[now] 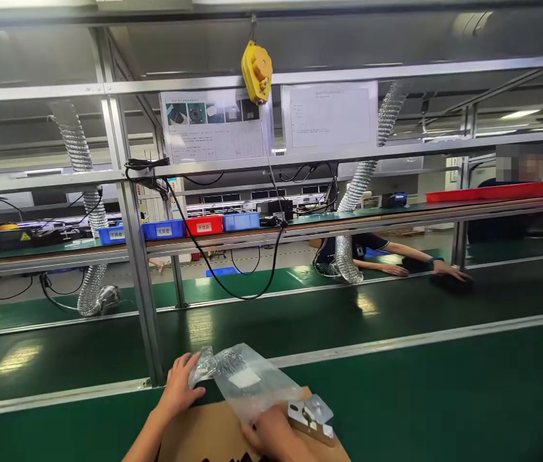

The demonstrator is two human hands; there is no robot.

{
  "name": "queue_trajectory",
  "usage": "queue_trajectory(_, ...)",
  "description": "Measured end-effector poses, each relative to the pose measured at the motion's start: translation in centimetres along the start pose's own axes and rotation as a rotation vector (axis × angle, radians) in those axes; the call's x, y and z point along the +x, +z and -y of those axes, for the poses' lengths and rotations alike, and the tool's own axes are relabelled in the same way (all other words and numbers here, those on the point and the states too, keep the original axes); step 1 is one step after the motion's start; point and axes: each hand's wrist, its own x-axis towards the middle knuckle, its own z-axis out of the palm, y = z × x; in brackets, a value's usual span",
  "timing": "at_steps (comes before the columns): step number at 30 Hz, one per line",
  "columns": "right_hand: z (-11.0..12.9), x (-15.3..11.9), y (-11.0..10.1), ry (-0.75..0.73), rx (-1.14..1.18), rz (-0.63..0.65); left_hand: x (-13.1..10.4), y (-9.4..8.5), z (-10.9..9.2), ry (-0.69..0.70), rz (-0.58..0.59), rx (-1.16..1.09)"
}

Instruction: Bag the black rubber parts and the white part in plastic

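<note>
My left hand (180, 385) reaches over the back edge of a cardboard box (204, 430), thumb and fingers apart, touching a crumpled clear plastic wrap (200, 369). My right hand (274, 430) is closed at the near end of a translucent plastic bag (257, 378), which carries a white label patch. The bag hides part of its fingers. Just right of that hand, a metal bracket-like part (310, 427) with a clear plate lies over the box. Dark items show at the bottom edge, too cut off to name.
A green conveyor belt (262, 327) runs behind the box, past an upright metal post (139, 276). A yellow tool balancer (257, 70) hangs overhead; a black cable (233, 295) loops low. Blue and red bins (204, 224) line the shelf. Across the belt, a co-worker's hand (449, 269) touches a dark object.
</note>
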Motion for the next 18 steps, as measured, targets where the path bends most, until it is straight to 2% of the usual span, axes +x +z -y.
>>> queue_trajectory(2, 0.1, -0.2, -0.2, 0.040, -0.016, 0.031, 0.1, -0.4, 0.6, 0.034, -0.035, -0.019)
queue_trajectory(5, 0.4, -0.4, -1.1, 0.033, -0.004, 0.046, 0.6, -2.0, 1.1, 0.012, -0.100, -0.037)
queue_trajectory(10, 0.8, -0.8, -2.2, 0.012, 0.047, 0.055, 1.1, -6.6, 2.7, -0.049, -0.215, -0.067)
queue_trajectory(14, 1.0, -1.0, -2.6, 0.048, 0.088, 0.053, 0.4, -10.4, 3.7, -0.031, -0.293, -0.064)
queue_trajectory(18, 0.8, -1.0, -2.5, 0.079, 0.138, 0.051, -0.2, -12.6, 2.7, 0.084, -0.384, -0.005)
